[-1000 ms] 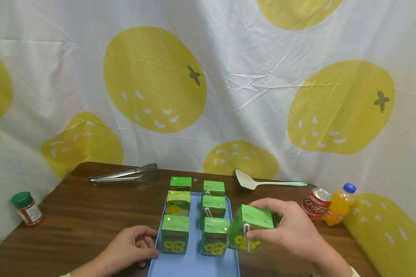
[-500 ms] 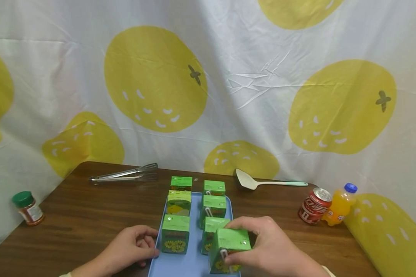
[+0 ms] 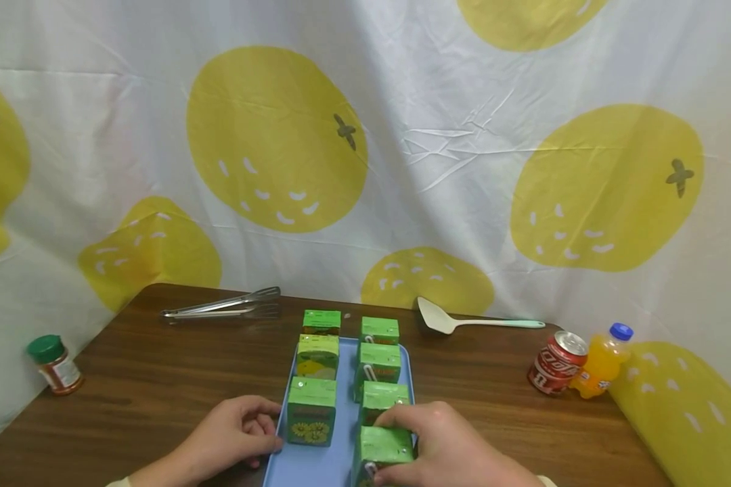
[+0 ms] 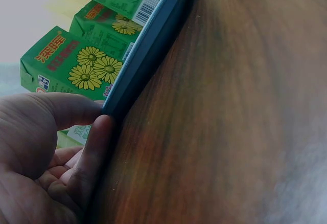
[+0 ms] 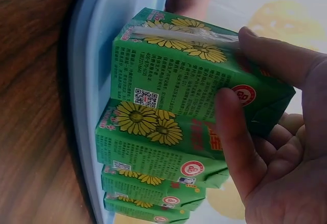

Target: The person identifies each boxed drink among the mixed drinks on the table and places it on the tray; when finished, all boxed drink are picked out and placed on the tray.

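Observation:
My right hand grips a green drink carton with yellow flowers and a straw, thumb on one side and fingers on the other. In the right wrist view the held carton stands right beside the nearest carton of the right row, low over the blue tray. At the tray's left edge my left hand pinches the rim between thumb and forefinger, as the left wrist view shows. Two rows of cartons stand along the tray: a flowered carton and a yellow-green carton are on the left.
Metal tongs and a pale spatula lie at the back of the wooden table. A green-capped spice jar is far left. A red soda can and an orange drink bottle stand at right.
My right hand has brought its carton left and down, from beside the tray to the front of the right row. The left hand stays at the tray's edge.

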Demonstrator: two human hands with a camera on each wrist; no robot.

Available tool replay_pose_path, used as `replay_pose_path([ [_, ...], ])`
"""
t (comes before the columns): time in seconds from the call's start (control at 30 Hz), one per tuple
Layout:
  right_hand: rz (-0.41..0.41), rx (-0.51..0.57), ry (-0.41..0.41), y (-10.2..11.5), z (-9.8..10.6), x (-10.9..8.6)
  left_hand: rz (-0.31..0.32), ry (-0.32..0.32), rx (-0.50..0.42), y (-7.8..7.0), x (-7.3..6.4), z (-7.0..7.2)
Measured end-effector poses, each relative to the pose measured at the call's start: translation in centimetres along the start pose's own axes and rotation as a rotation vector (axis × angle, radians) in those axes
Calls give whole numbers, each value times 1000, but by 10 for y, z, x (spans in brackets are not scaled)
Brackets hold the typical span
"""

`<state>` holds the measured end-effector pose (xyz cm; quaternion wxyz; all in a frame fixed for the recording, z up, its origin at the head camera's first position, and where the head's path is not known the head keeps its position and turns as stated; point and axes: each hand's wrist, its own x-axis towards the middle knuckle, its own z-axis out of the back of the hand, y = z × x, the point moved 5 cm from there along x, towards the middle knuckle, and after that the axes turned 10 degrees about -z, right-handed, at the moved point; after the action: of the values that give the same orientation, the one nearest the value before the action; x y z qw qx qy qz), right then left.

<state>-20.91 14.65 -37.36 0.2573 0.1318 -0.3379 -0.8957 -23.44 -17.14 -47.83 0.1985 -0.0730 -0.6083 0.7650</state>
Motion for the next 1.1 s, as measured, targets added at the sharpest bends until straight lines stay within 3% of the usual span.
replay_pose_path([
  [0.37,10,-58,-43,-1,-5,2,-10,-2,-2,-1,1,-1],
  [0.67,-53,-84,-18,-3,-6,4,6,-1,6,-1,2,0],
  [0.93,-2,-191,-41,0,0,-1,9,5,9,-2,2,0],
  [1.0,13,-174,-43,0,4,-4,9,10,4,-3,1,0],
  [1.1,19,-63,-31,-2,11,-10,17,23,-15,-5,-1,2],
])
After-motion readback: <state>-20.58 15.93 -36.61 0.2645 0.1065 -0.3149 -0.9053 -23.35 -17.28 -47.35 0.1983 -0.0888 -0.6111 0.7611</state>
